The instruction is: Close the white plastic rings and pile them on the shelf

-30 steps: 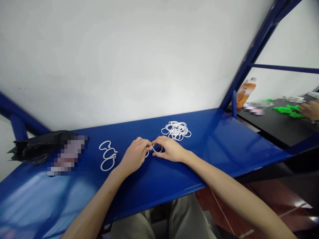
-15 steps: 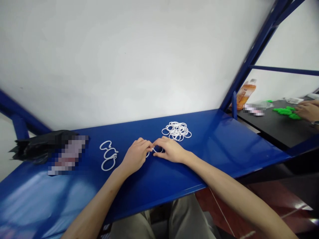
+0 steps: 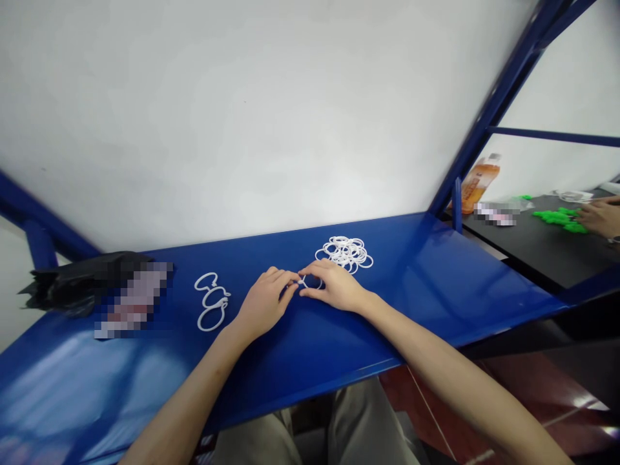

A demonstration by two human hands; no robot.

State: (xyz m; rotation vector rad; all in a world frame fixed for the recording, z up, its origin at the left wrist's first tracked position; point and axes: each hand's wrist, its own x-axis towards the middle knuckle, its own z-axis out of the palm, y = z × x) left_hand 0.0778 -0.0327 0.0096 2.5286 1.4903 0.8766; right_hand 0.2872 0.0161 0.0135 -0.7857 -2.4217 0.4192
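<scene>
Over the middle of the blue table, both my hands meet at one white plastic ring (image 3: 303, 282). My left hand (image 3: 267, 298) pinches the ring's left end between thumb and fingertips. My right hand (image 3: 339, 287) curls around the other side, thumb and fingers bent about it. Part of the ring is hidden by the fingers. Just behind my right hand lies a pile of white rings (image 3: 356, 248). Left of my left hand, three white rings (image 3: 211, 321) lie in a line, with small clasp ends showing on them.
A black plastic bag (image 3: 104, 268) and a blurred-out packet (image 3: 138, 297) lie on the left of the blue table (image 3: 426, 278). Blue frame posts (image 3: 489, 116) rise at the right. Beyond, another person's hand (image 3: 603, 216) touches green pieces (image 3: 557, 218) near an orange drink bottle (image 3: 479, 184).
My fingertips have shifted slightly right and away from me with the ring. A piece of white ring that showed under my left fingers is now out of sight.
</scene>
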